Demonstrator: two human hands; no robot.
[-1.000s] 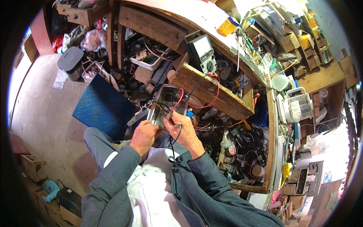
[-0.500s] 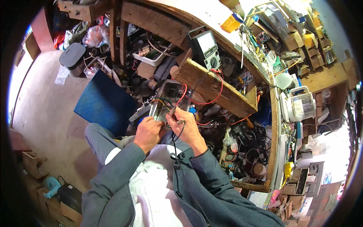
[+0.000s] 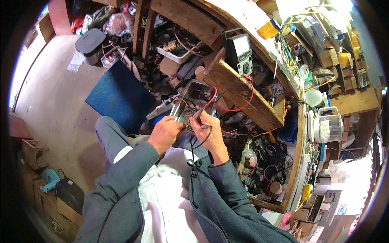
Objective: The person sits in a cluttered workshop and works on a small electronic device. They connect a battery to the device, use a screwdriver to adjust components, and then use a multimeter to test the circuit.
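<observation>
My right hand (image 3: pixel 210 135) is closed around a dark pen-like tool (image 3: pixel 197 114) with a black cord, which loops below the hand and hangs along my jacket. Close beside it, my left hand (image 3: pixel 164 135) is closed with its fingertips together; what they pinch is hidden. Just beyond both hands is an open grey metal casing (image 3: pixel 200 86) with red, yellow and dark wires (image 3: pixel 181 101). A red test lead (image 3: pixel 252 97) curves from an analog multimeter (image 3: pixel 242 50) toward my right hand. The meter stands tilted on a wooden board (image 3: pixel 243 91).
A blue panel (image 3: pixel 119 99) leans left of the casing. Tangled black cables (image 3: pixel 275 156) and loose parts fill the space under the bench at right. A lidded clear jar (image 3: pixel 329 127) lies on the cluttered bench. A grey bin (image 3: pixel 90 45) stands on the floor at far left.
The view has shifted, so bench and meter sit further right in it. My hands stay close together at the casing, with the same grip on the tool.
</observation>
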